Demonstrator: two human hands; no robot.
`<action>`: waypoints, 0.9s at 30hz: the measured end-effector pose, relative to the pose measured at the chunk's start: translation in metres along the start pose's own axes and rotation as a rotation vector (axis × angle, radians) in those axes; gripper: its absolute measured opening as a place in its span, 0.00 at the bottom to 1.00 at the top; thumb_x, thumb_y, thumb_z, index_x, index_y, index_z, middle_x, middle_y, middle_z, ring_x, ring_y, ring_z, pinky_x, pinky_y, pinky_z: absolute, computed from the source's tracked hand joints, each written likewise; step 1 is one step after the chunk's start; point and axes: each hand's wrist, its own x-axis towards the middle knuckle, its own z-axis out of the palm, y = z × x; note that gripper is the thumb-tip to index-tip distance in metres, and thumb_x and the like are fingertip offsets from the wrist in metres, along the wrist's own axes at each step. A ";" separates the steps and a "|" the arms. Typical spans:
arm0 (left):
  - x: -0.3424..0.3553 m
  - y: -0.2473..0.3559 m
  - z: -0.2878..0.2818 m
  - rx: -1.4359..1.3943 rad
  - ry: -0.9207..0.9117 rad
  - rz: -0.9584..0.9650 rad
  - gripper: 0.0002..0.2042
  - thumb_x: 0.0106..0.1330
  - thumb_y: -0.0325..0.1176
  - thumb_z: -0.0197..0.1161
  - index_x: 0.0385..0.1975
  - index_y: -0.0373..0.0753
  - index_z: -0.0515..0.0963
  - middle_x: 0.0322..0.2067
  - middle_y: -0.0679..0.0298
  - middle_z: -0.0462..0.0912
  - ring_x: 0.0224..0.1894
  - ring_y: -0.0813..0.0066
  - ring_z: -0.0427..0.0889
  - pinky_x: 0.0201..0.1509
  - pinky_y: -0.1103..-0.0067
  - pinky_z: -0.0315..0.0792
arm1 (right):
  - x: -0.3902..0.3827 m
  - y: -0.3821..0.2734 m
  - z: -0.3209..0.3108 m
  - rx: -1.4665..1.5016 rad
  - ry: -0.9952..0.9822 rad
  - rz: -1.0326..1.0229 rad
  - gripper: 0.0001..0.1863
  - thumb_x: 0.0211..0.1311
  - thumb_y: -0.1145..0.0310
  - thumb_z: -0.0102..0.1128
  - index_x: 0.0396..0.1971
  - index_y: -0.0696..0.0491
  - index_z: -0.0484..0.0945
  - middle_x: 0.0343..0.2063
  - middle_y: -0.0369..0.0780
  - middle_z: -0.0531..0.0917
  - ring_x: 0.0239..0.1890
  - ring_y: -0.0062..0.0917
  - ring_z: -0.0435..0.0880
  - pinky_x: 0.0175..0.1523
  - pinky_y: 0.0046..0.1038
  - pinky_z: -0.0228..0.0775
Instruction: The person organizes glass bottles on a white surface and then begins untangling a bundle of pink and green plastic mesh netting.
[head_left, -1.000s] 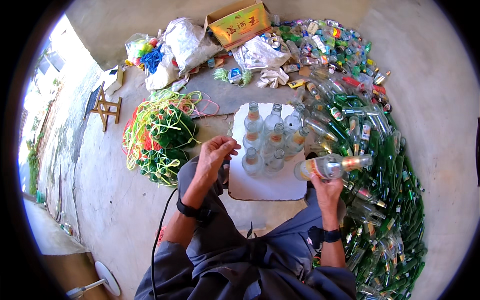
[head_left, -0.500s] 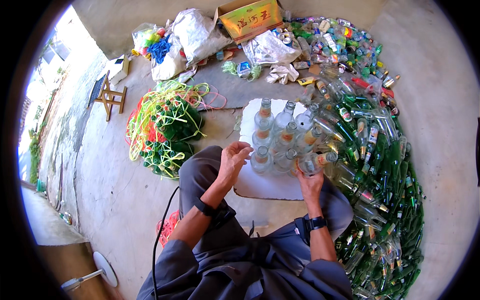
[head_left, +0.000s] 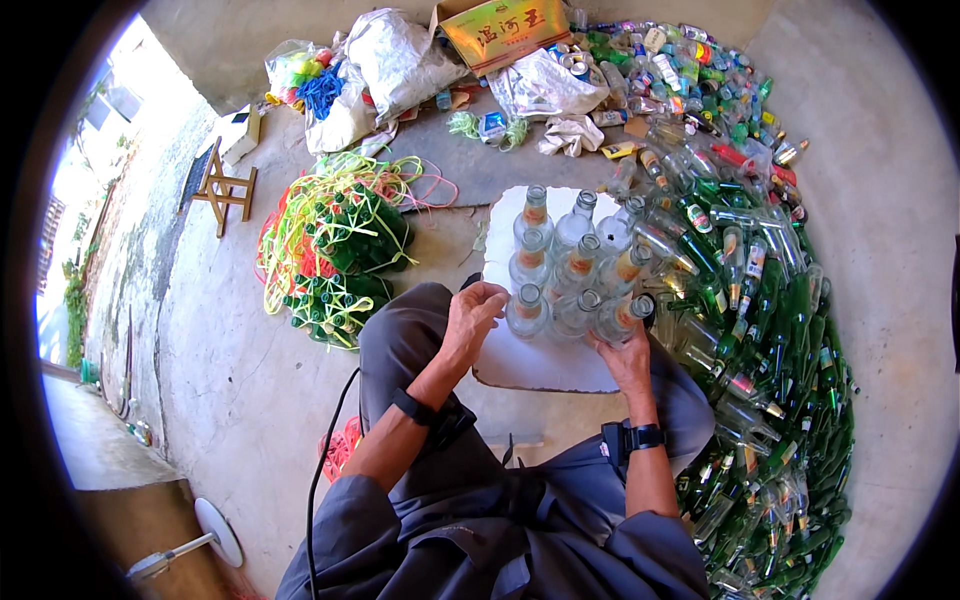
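Observation:
Several clear glass bottles (head_left: 578, 262) stand upright in close rows on a white board (head_left: 540, 372) before my knees. My right hand (head_left: 625, 362) is wrapped low around the nearest right clear bottle (head_left: 617, 322), which stands at the corner of the group. Its fingers are partly hidden behind the glass. Beside the nearest left clear bottle (head_left: 527, 312), my left hand (head_left: 474, 318) hovers over the board's left edge. Its fingers are loosely bent, and nothing shows in them.
A large heap of green and clear bottles (head_left: 770, 370) lies along my right. Tied bundles of green bottles (head_left: 355, 235) with yellow and red straps stand at left. Farther off are white sacks (head_left: 400, 60), a cardboard box (head_left: 505, 35) and a wooden folding stool (head_left: 225, 190).
The bottle in my right hand has gone from tilted over to the right to nearly upright at the group's corner. My left hand has barely moved.

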 end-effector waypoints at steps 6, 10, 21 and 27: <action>0.002 -0.012 0.001 0.005 0.050 -0.026 0.12 0.63 0.35 0.61 0.37 0.31 0.78 0.30 0.66 0.79 0.32 0.78 0.76 0.35 0.80 0.70 | -0.005 -0.036 -0.005 -0.002 0.059 0.000 0.32 0.48 0.71 0.75 0.54 0.57 0.70 0.45 0.47 0.80 0.45 0.37 0.82 0.50 0.34 0.74; 0.003 -0.020 0.002 -0.014 0.064 -0.094 0.14 0.65 0.39 0.60 0.38 0.32 0.78 0.31 0.66 0.80 0.33 0.78 0.77 0.36 0.79 0.70 | -0.003 -0.066 -0.012 -0.287 0.263 -0.186 0.26 0.49 0.72 0.75 0.49 0.58 0.74 0.40 0.44 0.79 0.38 0.33 0.81 0.44 0.30 0.74; 0.006 -0.043 0.003 -0.011 0.062 -0.123 0.16 0.71 0.42 0.55 0.39 0.33 0.78 0.31 0.66 0.80 0.31 0.78 0.77 0.32 0.79 0.71 | 0.015 -0.085 -0.018 -0.246 0.201 -0.189 0.10 0.51 0.77 0.70 0.33 0.59 0.79 0.36 0.40 0.78 0.27 0.24 0.78 0.32 0.25 0.72; 0.007 -0.049 0.003 -0.019 0.066 -0.120 0.17 0.72 0.44 0.55 0.39 0.33 0.78 0.31 0.66 0.80 0.31 0.77 0.78 0.32 0.80 0.71 | 0.021 -0.086 -0.026 -0.125 0.068 -0.188 0.12 0.51 0.81 0.67 0.37 0.59 0.79 0.38 0.39 0.78 0.27 0.20 0.77 0.33 0.22 0.72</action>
